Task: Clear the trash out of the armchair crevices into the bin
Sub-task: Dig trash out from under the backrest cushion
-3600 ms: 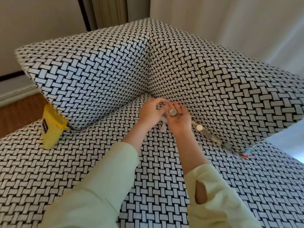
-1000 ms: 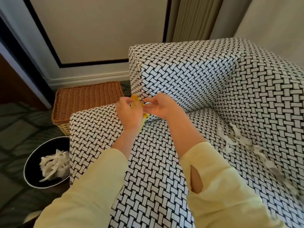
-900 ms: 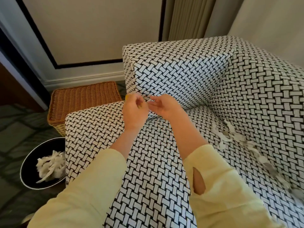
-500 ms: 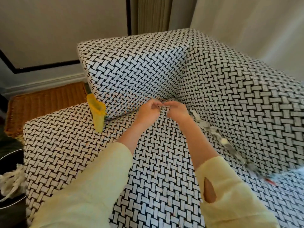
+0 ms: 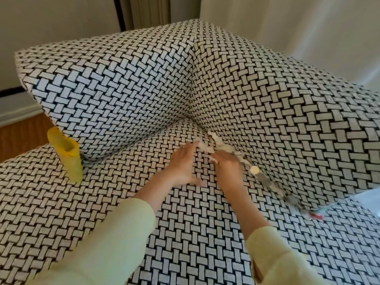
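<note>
The trash [image 5: 223, 148], pale shredded scraps, lies along the crevice just beyond and to the right of the right hand [image 5: 228, 168]'s fingertips. A pale round disc [image 5: 255, 170] and a red scrap [image 5: 315, 215] lie farther right of those fingers. That hand is blurred over the scraps; I cannot tell whether it pinches any. The left hand [image 5: 183, 163] rests flat on the seat cushion [image 5: 185, 233], fingers [image 5: 190, 148] straight and together, tips touching the nearest shred.

Likely risks: a flat sweep could push shreds deeper into the gap, the light bits could scatter, and the disc could roll away. The bin is out of view, so pieces could drop on the way.

A yellow wrapper [image 5: 67, 155] stands wedged well left of the left fingers. No writing is legible anywhere.
</note>
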Action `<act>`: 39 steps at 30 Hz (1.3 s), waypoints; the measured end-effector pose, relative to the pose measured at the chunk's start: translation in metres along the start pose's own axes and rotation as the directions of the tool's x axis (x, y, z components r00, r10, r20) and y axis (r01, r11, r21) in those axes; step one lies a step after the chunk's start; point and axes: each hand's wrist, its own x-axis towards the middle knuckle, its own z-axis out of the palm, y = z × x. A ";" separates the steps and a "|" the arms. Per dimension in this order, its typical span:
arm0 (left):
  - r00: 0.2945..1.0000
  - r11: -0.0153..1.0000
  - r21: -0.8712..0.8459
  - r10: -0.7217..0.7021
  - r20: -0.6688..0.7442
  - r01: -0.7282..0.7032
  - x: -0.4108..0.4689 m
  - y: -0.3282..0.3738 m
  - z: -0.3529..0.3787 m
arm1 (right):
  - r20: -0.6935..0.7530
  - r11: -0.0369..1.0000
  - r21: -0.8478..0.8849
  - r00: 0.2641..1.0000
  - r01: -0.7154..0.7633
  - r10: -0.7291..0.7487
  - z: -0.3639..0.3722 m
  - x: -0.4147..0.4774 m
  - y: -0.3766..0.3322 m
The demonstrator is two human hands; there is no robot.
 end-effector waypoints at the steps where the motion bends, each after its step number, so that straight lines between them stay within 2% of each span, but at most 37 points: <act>1: 1.000 1.000 0.013 0.011 -0.006 -0.011 0.005 0.001 0.004 | -0.097 0.999 -0.042 0.995 0.017 -0.021 0.003 0.002 0.004; 3: 0.999 1.000 -0.008 0.027 -0.032 -0.027 0.014 0.004 0.011 | -0.221 0.991 -0.111 0.974 -0.074 0.048 0.009 0.003 0.009; 5: 0.994 0.997 -0.063 0.048 -0.093 -0.054 0.023 0.011 0.018 | -0.297 0.976 -0.090 0.940 -0.201 0.166 0.015 0.004 0.013; 7: 0.984 0.990 -0.108 0.069 -0.163 -0.087 0.031 0.018 0.024 | -0.312 0.953 -0.054 0.912 -0.298 0.267 0.019 0.004 0.016; 9: 0.983 0.990 -0.098 0.083 -0.166 -0.101 0.045 0.020 0.025 | -0.307 0.928 -0.067 0.893 -0.366 0.330 0.022 0.008 0.021; 12: 0.994 0.995 0.033 0.093 -0.061 -0.091 0.066 0.014 0.016 | -0.222 0.914 -0.058 0.898 -0.402 0.381 0.027 0.009 0.019; 16: 0.987 0.973 0.163 0.155 0.052 -0.161 0.093 0.020 0.005 | -0.111 0.902 -0.065 0.901 -0.427 0.419 0.027 0.013 0.021; 19: 0.978 0.970 0.162 0.161 0.135 -0.182 0.101 0.027 -0.006 | 0.018 0.916 -0.008 0.916 -0.400 0.401 0.020 0.022 0.023; 24: 0.975 0.973 0.127 0.176 0.136 -0.193 0.114 0.026 -0.004 | 0.061 0.887 0.109 0.894 -0.448 0.444 0.014 0.030 0.026; 29: 0.971 0.983 -0.015 0.182 0.154 -0.181 0.107 0.036 0.000 | 0.047 0.877 0.114 0.885 -0.466 0.464 0.013 0.033 0.030; 32: 0.983 0.977 -0.138 0.173 0.055 -0.164 0.103 0.038 0.008 | -0.010 0.857 0.205 0.875 -0.473 0.485 0.016 0.031 0.030; 36: 0.979 0.956 -0.212 0.195 -0.054 -0.202 0.100 0.038 0.018 | -0.079 0.806 0.392 0.857 -0.443 0.509 0.013 0.028 0.031; 39: 0.975 0.861 -0.460 0.177 -0.135 -0.219 0.093 0.042 0.029 | -0.033 0.765 0.460 0.852 -0.450 0.522 0.013 0.027 0.031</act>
